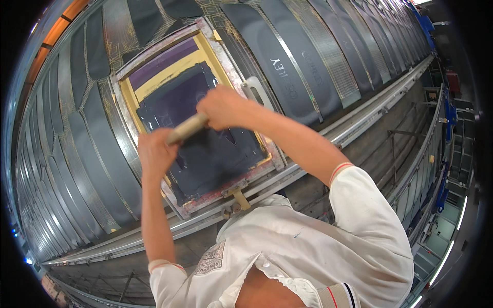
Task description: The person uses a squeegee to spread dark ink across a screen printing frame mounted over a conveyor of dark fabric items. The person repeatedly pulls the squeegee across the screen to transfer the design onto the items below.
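Note:
Both hands grip the pale wooden handle of a squeegee (188,129), which lies at a slant across a printing screen. My left hand (157,150) is closed round its left end, and my right hand (222,108) is closed round the right end. Below them, thick dark ink (215,167) covers much of the mesh, with purple mesh showing at the far end. Yellowish tape lines the inside of the worn screen frame (159,47). The squeegee's blade is hidden under the handle and my hands.
Dark grey cut panels (292,66) lie in rows on the long table on both sides of the frame. A light metal handle (257,91) sits at the frame's right side. A metal rail (382,105) runs along the table's near edge, close to my body.

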### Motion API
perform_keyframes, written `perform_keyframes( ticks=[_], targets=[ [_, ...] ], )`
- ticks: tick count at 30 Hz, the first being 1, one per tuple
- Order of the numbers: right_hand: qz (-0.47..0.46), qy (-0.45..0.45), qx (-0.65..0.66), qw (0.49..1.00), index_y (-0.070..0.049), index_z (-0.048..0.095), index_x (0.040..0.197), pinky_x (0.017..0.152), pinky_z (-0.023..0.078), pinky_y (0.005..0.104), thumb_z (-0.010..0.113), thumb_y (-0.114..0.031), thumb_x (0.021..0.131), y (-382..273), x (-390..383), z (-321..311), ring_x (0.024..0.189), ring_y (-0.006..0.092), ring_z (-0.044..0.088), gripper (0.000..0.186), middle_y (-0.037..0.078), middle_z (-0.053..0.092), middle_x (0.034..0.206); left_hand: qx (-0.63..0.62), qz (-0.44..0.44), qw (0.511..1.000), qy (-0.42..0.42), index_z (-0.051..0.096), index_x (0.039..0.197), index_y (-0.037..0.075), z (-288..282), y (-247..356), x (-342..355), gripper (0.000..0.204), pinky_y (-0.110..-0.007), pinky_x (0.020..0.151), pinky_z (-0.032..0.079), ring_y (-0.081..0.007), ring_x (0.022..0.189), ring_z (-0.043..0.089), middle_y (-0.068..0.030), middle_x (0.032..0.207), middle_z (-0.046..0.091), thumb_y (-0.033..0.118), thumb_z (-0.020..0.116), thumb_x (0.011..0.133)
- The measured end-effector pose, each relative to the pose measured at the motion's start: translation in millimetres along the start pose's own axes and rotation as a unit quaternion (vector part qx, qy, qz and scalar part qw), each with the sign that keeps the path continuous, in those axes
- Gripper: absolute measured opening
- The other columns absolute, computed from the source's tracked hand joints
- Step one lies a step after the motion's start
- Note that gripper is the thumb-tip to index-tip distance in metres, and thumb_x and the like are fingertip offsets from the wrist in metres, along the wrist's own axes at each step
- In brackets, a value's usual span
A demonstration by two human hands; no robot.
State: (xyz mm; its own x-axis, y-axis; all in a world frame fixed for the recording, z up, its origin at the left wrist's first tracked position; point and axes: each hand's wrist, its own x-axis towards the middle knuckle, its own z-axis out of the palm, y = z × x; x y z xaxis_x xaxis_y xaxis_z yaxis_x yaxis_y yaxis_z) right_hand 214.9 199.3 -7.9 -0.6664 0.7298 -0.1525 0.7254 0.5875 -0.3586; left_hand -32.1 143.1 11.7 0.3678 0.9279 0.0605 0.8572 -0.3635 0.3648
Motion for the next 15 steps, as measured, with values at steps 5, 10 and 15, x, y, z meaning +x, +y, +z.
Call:
perform_keyframes(
  ticks=[5, 10, 15],
  targets=[
    [-0.002, -0.049, 0.014, 0.999, -0.005, 0.079, 0.093, 0.079, 0.059, 0.0468, 0.084, -0.039, 0.073, 61.9, 86.4, -48.7, 0.084, 0.0384, 0.074, 0.039, 0.019, 0.075, 0.085, 0.041, -0.037, 0.994, -0.096, 0.077, 0.091, 0.011, -19.3, -45.0, 105.5, 0.035, -0.049, 0.079, 0.055, -0.0388, 0.087, 0.070, -0.0166, 0.088, 0.074, 0.038, 0.086, 0.070],
    [-0.001, -0.110, 0.075, 0.991, -0.001, 0.078, 0.097, 0.078, 0.057, 0.0446, 0.087, -0.032, 0.071, 82.1, 121.0, -70.9, 0.084, 0.0370, 0.074, 0.042, 0.019, 0.076, 0.088, -0.047, -0.076, 0.987, -0.132, 0.079, 0.098, 0.013, -29.5, -62.9, 139.8, 0.042, -0.047, 0.081, 0.056, -0.0366, 0.090, 0.072, -0.0149, 0.089, 0.076, 0.038, 0.089, 0.066],
    [-0.007, -0.071, 0.083, 0.994, 0.001, 0.075, 0.091, 0.065, 0.055, 0.0430, 0.087, -0.028, 0.071, 90.8, 118.2, -67.1, 0.068, 0.0318, 0.071, 0.038, 0.017, 0.073, 0.074, -0.021, -0.079, 0.988, -0.132, 0.080, 0.102, 0.016, -24.2, -61.9, 146.5, 0.044, -0.045, 0.083, 0.057, -0.0334, 0.092, 0.073, -0.0114, 0.091, 0.077, 0.040, 0.090, 0.066]
  ],
)
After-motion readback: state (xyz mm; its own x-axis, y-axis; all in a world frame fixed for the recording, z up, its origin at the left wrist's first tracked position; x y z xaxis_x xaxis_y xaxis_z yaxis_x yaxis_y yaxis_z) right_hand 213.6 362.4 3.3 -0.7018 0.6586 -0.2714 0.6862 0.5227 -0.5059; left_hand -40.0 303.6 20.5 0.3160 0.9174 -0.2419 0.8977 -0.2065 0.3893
